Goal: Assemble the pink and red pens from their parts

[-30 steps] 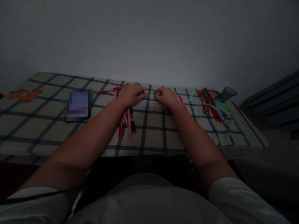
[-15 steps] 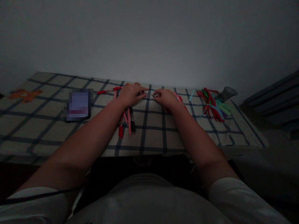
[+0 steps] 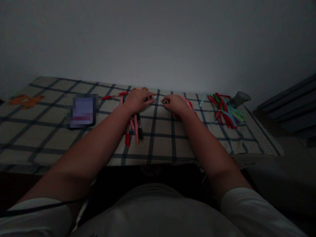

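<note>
My left hand (image 3: 138,100) is over a bunch of pens, its index finger and thumb stretched to the right and apart. A small pale patch shows between them, too dim to name. Below that wrist lie a red-capped pen (image 3: 127,136), a pink pen (image 3: 136,130) and a black-capped pen (image 3: 140,131). Just right of it, my right hand (image 3: 174,103) is closed in a pinch. A small dark pointed tip (image 3: 162,101) pokes out from its fingers; what it belongs to is hidden. Pink and red pens (image 3: 189,104) lie partly under this hand.
A red pen (image 3: 111,96) lies behind my left forearm. Left are a pixelated dark-edged device (image 3: 82,112) and an orange cutout (image 3: 26,101). On the right are red and coloured strips (image 3: 223,112) and a grey mesh cup (image 3: 240,98). A wall borders the checked tablecloth (image 3: 163,144).
Almost nothing differs. The fingers of my right hand have shifted very slightly around the small dark tip; my left hand stays in place.
</note>
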`<state>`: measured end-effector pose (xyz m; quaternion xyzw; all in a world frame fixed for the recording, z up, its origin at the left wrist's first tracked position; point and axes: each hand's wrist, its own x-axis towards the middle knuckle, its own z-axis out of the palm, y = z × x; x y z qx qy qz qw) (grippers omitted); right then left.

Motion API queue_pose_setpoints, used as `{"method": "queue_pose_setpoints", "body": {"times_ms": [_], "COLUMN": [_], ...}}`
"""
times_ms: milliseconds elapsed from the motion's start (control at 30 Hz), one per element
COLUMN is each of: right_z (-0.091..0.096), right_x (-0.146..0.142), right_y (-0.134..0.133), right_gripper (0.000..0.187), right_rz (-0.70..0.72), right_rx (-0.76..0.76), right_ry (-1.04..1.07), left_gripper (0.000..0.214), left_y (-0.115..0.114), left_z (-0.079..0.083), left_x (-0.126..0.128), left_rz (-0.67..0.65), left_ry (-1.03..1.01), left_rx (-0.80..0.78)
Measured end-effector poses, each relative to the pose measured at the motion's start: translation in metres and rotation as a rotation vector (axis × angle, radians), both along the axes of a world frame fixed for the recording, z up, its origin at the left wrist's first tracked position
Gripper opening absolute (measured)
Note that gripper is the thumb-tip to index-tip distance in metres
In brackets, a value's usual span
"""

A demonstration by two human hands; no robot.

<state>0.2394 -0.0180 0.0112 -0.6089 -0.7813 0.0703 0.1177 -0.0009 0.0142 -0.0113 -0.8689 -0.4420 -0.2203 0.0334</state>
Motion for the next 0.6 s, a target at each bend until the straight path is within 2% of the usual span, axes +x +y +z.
{"method": "queue_pose_setpoints", "body": {"times_ms": [367, 600], "right_z": [0.000, -0.001], "right_x": [0.000, 0.001], "right_y": [0.002, 0.002], "right_gripper": [0.040, 0.038], "right_rz": [-0.011, -0.038], "right_rx": [0.024, 0.084], "right_ry": [0.013, 0.043], "left_gripper": [0.033, 0.024], "left_y": [0.009, 0.019], "left_z": [-0.006, -0.016], "left_x": [-0.003, -0.007], "left_rz": [0.004, -0.127], "left_ry": [0.012, -0.097], "left_rx": [0.025, 0.122]}}
